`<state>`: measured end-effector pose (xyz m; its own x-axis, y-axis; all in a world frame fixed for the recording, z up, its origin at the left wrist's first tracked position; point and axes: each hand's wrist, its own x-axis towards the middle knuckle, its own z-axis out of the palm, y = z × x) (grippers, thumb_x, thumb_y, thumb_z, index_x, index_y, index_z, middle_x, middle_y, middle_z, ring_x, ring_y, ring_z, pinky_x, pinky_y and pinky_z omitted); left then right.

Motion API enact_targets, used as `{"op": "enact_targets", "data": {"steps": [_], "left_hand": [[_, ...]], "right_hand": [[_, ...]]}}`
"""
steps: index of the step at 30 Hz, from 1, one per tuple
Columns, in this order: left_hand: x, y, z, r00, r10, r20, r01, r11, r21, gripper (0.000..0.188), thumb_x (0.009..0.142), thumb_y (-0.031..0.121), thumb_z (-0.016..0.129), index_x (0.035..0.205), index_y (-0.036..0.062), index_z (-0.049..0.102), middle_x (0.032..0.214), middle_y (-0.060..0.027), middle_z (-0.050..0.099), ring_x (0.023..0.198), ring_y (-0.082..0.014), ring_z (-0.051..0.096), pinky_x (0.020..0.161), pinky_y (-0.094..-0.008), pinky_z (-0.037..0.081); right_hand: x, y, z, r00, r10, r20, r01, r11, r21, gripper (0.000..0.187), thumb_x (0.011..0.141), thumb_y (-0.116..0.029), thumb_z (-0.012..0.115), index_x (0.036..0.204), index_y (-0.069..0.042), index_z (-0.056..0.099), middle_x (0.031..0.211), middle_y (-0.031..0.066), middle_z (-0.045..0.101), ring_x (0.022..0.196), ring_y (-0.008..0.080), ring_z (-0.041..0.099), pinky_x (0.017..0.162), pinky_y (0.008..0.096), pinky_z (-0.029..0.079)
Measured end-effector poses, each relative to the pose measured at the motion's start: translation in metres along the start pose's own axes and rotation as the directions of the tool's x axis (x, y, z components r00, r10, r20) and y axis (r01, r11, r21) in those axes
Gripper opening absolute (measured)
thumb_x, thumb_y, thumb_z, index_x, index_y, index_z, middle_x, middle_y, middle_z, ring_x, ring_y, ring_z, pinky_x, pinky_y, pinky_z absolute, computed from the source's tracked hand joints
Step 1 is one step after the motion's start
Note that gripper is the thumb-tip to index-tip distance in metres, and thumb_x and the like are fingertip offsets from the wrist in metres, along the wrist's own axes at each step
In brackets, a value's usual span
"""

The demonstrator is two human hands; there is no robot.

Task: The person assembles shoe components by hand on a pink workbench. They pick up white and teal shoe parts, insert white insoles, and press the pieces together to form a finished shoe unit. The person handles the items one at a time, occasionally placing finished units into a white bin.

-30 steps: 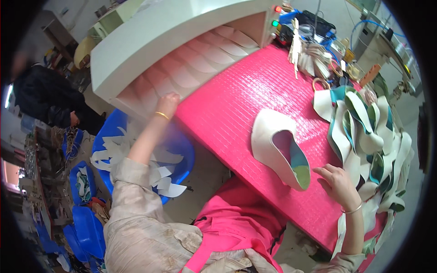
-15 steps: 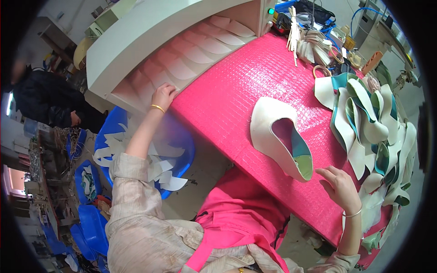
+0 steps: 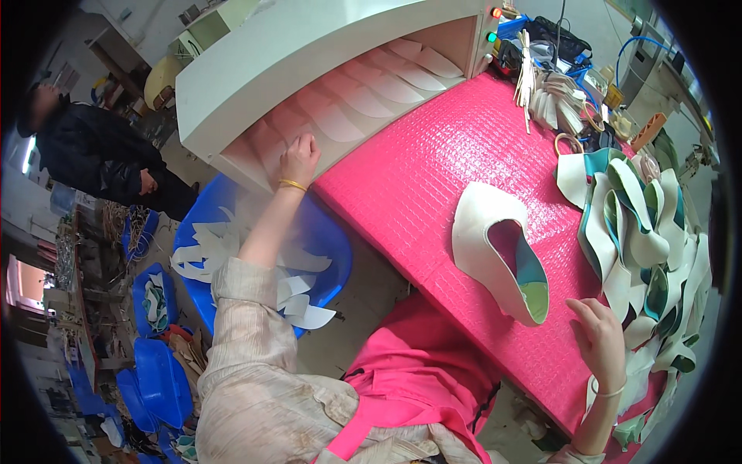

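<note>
My left hand [image 3: 300,160] reaches to the front edge of a white box-shaped machine [image 3: 255,66]. Its fingers are curled together beside the row of curved white pieces [image 3: 363,97] lying in the opening; anything in the fingertips is hidden. A white shoe upper [image 3: 475,232] with teal and light green lining lies on the pink table cover [image 3: 402,178]. Just right of it is my right hand [image 3: 599,340], its fingers apart and slightly bent, holding nothing and not touching the upper.
More shoe uppers [image 3: 610,224] are heaped along the table's right side. Below my left arm a blue tub [image 3: 340,255] holds loose white pieces. Bundled strips [image 3: 555,100] and tools crowd the far right corner. A person in dark clothes [image 3: 100,151] stands at the left.
The whole view has shifted, so the scene sits further right and lower. My left hand's fingers look more curled at the machine's opening. The shoe upper stays on the table.
</note>
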<state>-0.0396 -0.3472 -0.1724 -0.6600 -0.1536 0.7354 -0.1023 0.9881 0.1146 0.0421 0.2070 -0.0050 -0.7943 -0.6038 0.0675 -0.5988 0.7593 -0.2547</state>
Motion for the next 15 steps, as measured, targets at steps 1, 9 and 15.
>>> {"op": "enact_targets", "data": {"steps": [1, 9, 15], "left_hand": [[0.007, 0.0, -0.005, 1.0, -0.003, -0.024, 0.001, 0.999, -0.054, 0.007, 0.078, 0.012, 0.056, 0.079, 0.0074, 0.05, 0.074, -0.0095, 0.059, 0.062, -0.0332, 0.058, 0.054, -0.0428, 0.048], [0.073, 0.101, -0.081, 0.987, -0.035, 0.156, 0.07, 0.971, -0.228, 0.011, 0.078, 0.012, 0.057, 0.074, 0.005, 0.05, 0.072, -0.0124, 0.06, 0.064, -0.0318, 0.06, 0.056, -0.0396, 0.047], [0.092, 0.132, -0.182, 0.885, 0.05, 0.462, 0.223, 0.827, -0.516, 0.006, 0.076, -0.001, 0.054, 0.082, -0.0014, 0.055, 0.066, -0.0067, 0.056, 0.059, -0.0054, 0.052, 0.056, -0.0223, 0.044]], "right_hand": [[0.001, -0.006, -0.004, 0.999, 0.028, -0.029, -0.027, 0.999, 0.019, 0.03, 0.07, -0.001, 0.06, 0.1, -0.005, 0.059, 0.087, 0.0116, 0.058, 0.077, 0.0299, 0.055, 0.07, 0.0366, 0.044], [0.064, -0.086, 0.04, 0.937, -0.221, 0.271, -0.096, 0.583, 0.807, 0.03, 0.088, -0.019, 0.052, 0.113, -0.002, 0.054, 0.097, 0.0128, 0.061, 0.084, 0.0214, 0.06, 0.078, 0.0302, 0.046], [0.167, -0.132, 0.118, 0.747, -0.487, 0.453, -0.629, -0.296, 0.719, 0.087, 0.084, -0.069, 0.02, 0.137, 0.0, 0.02, 0.122, 0.0184, 0.047, 0.109, 0.0266, 0.05, 0.087, 0.0378, 0.044]]}}
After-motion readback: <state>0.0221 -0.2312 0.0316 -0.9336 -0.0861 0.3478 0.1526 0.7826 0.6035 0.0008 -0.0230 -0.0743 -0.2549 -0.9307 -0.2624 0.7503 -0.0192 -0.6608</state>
